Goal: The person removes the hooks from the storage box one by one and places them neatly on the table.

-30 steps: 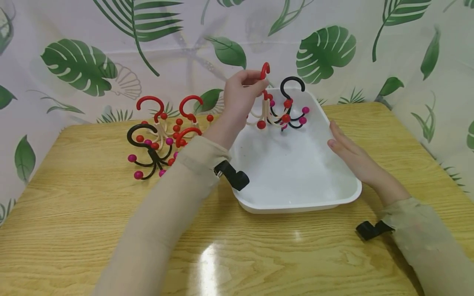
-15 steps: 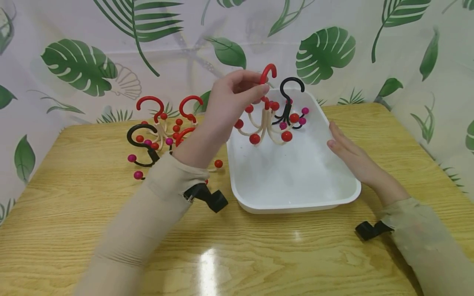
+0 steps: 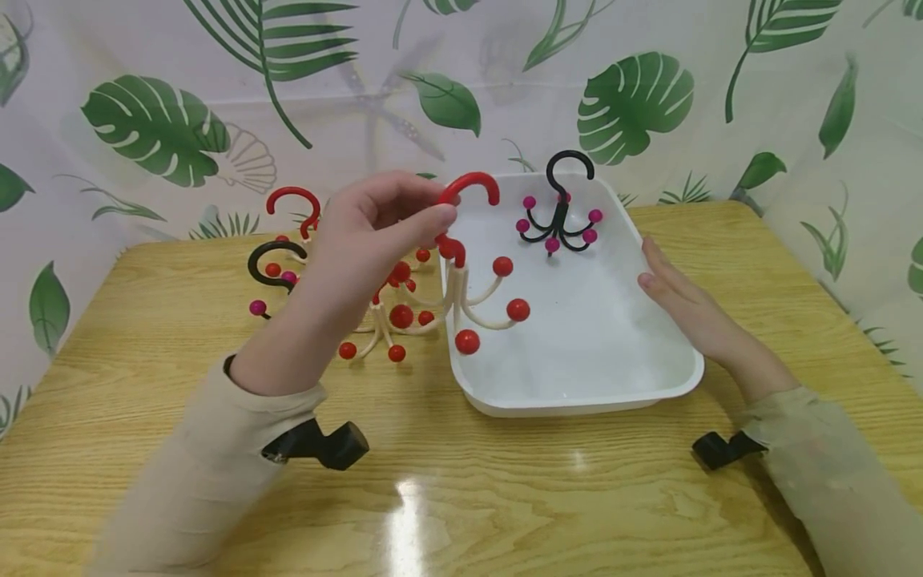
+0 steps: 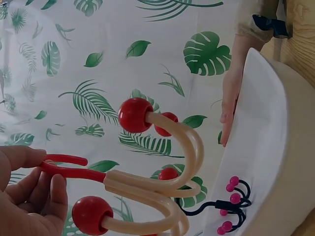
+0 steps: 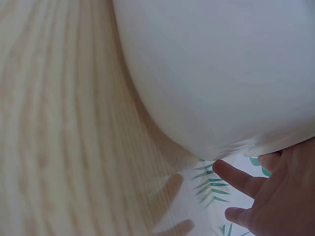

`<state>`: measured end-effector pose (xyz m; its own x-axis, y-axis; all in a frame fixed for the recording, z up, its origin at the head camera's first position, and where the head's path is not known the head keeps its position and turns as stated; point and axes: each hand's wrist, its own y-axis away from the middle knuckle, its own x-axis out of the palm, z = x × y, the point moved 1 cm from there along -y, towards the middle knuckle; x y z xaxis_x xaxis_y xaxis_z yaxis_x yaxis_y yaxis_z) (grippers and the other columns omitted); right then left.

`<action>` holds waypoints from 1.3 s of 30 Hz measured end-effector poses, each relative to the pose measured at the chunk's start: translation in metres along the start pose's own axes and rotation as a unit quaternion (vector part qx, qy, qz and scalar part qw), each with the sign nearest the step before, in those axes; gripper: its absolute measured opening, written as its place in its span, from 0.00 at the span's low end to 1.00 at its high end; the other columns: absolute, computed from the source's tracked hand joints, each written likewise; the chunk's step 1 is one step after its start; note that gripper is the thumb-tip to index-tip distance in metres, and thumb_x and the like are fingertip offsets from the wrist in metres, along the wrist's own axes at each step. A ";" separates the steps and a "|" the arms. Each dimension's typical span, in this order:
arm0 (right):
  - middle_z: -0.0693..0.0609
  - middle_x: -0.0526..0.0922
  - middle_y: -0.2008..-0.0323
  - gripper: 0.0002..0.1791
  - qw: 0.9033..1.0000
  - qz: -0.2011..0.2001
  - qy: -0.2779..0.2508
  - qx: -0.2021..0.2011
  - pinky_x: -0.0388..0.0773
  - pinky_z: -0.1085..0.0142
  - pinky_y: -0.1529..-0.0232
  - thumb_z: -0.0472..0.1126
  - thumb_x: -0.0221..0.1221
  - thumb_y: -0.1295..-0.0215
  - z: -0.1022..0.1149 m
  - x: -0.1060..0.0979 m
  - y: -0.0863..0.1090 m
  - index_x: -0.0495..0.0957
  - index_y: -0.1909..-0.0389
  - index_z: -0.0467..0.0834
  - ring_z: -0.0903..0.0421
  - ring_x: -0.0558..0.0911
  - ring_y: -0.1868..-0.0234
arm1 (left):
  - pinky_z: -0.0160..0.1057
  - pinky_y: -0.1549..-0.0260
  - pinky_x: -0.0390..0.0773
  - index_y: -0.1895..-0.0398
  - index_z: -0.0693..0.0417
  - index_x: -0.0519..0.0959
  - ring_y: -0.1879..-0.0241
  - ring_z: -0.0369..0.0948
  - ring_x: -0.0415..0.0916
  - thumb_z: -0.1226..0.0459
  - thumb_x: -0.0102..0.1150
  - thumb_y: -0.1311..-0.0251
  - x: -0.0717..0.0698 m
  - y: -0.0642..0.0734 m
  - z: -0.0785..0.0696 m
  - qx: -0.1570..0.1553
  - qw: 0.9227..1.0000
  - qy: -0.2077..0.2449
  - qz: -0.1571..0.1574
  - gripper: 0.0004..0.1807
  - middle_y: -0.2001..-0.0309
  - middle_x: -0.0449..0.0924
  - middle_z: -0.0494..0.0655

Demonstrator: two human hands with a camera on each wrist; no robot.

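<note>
In the head view my left hand pinches the red hook of a rotating hook hanger between thumb and fingers. Its cream arms end in red balls, and it overlaps the left rim of the white tub. The left wrist view shows the same hanger up close, hook in the fingertips. Inside the tub, toward the back, stands a black hook hanger with magenta balls. My right hand, fingers extended, rests against the tub's right side; the right wrist view has those fingers beside the outer wall.
Left of the tub, more hangers stand on the wooden table: a cream-and-red one, a black one and a red-hooked one, partly hidden by my left arm. A leaf-print cloth hangs behind.
My left hand has moved left and nearer, bringing the red-and-cream hanger from over the back of the tub to its left rim. The black hanger and my right hand have stayed in place.
</note>
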<state>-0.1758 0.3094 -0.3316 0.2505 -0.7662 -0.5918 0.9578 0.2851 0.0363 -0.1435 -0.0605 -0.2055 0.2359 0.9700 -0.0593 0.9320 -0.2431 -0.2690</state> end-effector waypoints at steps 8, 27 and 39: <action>0.55 0.27 0.25 0.34 1.000 0.001 0.014 0.009 0.30 0.41 0.33 0.53 0.35 0.24 0.001 -0.001 0.001 0.32 0.25 0.51 0.51 0.29 0.27 | 0.35 0.62 0.78 0.57 0.58 0.81 0.61 0.49 0.76 0.63 0.66 0.42 -0.023 0.032 -0.008 -0.007 0.999 -0.044 -0.021 0.12 0.60 0.80 0.54; 0.53 0.29 0.25 0.34 1.000 -0.002 -0.002 -0.008 0.27 0.45 0.32 0.52 0.37 0.24 -0.001 -0.001 0.000 0.33 0.25 0.48 0.53 0.29 0.27 | 0.29 0.71 0.77 0.57 0.58 0.81 0.67 0.42 0.76 0.68 0.63 0.41 -0.082 0.079 0.013 0.012 0.982 -0.179 -0.067 0.09 0.62 0.80 0.47; 0.54 0.30 0.25 0.34 1.000 -0.004 0.007 -0.001 0.28 0.44 0.32 0.52 0.36 0.24 -0.001 -0.001 0.000 0.33 0.25 0.50 0.52 0.29 0.27 | 0.25 0.70 0.74 0.56 0.60 0.82 0.67 0.39 0.74 0.71 0.61 0.40 -0.121 0.092 0.040 0.001 0.979 -0.169 -0.113 0.10 0.64 0.80 0.44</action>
<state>-0.1764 0.3109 -0.3317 0.2407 -0.7601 -0.6036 0.9596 0.2799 0.0302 -0.0975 -0.1999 -0.2617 -0.0805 0.9466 -0.3121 0.9495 -0.0224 -0.3130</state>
